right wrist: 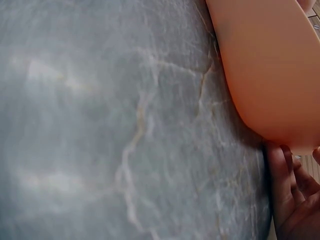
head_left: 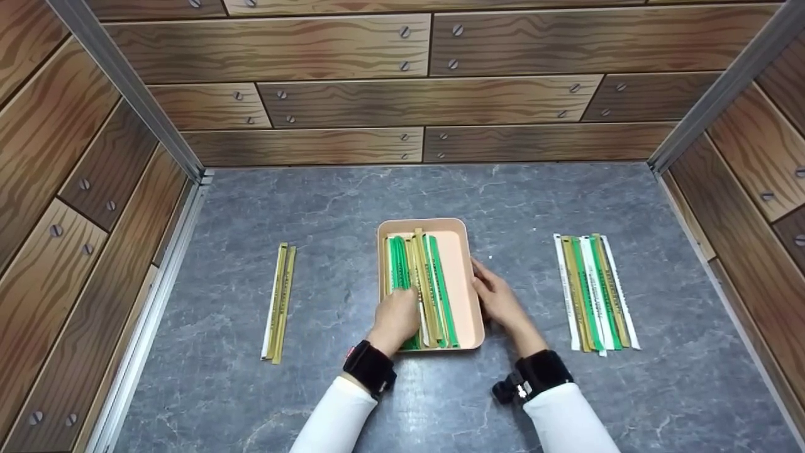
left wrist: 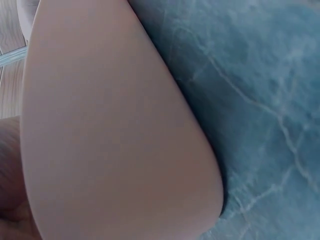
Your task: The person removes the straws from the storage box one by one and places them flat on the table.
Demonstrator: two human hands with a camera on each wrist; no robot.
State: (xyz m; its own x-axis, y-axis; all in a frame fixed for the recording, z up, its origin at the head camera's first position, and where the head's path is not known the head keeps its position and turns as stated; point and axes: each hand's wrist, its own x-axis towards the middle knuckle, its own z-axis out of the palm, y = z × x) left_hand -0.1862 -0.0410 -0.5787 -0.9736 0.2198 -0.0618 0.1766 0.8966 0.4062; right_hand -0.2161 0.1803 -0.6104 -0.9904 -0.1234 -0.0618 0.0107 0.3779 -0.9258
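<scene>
A shallow peach tray point(head_left: 462, 283) holds long, narrow wrapped sticks in green, gold and white, packed toward its left side. My left hand point(head_left: 397, 314) reaches over the tray's near left part, fingers curled around a bunch of green sticks point(head_left: 399, 258); the fingertips are hidden beneath the hand. Outside the tray's right wall, my right hand point(head_left: 500, 301) holds it by the side. In the right wrist view, the fingers point(right wrist: 282, 185) meet the tray's lower edge, and the thumb tip shows near the rim. The left wrist view is mostly filled by the tray's outer wall point(left wrist: 115, 125).
A small group of gold and white sticks point(head_left: 280, 302) lies on the grey marbled table point(head_left: 339, 201) to the left. Another row of white, gold and green sticks point(head_left: 594, 292) lies to the right. Wood-patterned walls point(head_left: 352, 104) enclose the table at back and sides.
</scene>
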